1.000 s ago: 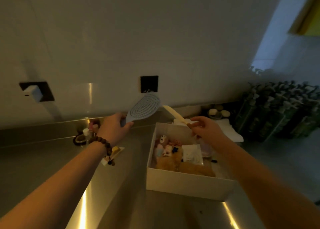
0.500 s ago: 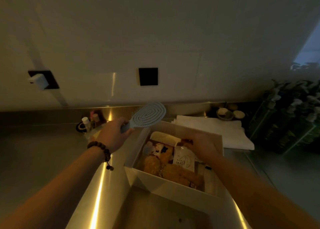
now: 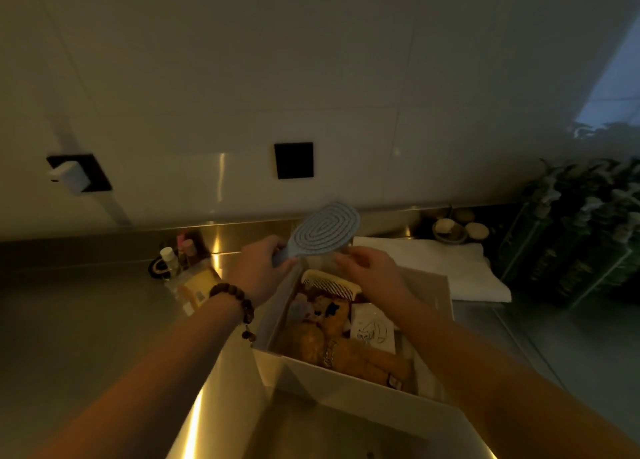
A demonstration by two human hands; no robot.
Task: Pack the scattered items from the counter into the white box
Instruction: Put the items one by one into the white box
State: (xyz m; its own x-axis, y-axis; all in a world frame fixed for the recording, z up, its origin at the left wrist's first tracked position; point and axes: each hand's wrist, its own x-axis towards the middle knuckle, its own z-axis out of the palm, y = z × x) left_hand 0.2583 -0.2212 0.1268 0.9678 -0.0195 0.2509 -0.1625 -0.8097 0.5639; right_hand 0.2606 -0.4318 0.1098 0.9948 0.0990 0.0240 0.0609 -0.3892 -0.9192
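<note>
1. White rectangular cardboard box (image 3: 349, 386) stands open on the steel worktop (image 3: 86, 327), toward the near edge, right of centre.
2. Box contents: cream wide-toothed comb (image 3: 330, 284) lying across the far end on top of the other items; tan plush toys (image 3: 346, 351) along the middle and near end; small white sachet with a line drawing (image 3: 372, 330) at the right side; small pastel pieces (image 3: 304, 308) at the left side, too dim to identify.
3. Left hand (image 3: 258, 271), fingers curled round the handle of a pale blue oval hairbrush with a spiral-ribbed back (image 3: 323, 230). Brush is held in the air over the far left corner of the box, head tilted up toward the wall.
4. Right hand (image 3: 372, 268) hovers over the far end of the box just beside the brush head, above the comb. Fingers are loosely bent, holding nothing; whether the fingertips touch the brush cannot be told.
5. Dark wooden bead bracelet (image 3: 235, 299) on the left wrist.
6. Left of the box on the worktop: yellow flat packet (image 3: 197, 285); behind it, small bottles (image 3: 180, 254) against the back edge.
7. Right of the box: folded white towel (image 3: 440, 268); behind it, near the back edge, a small dish with round pale items (image 3: 453, 230).
8. Far right edge: rows of dark green pump bottles (image 3: 581, 230).
9. White tiled wall behind the worktop carries a black square plate (image 3: 293, 160) and a second black plate with a white plug (image 3: 74, 174).
</note>
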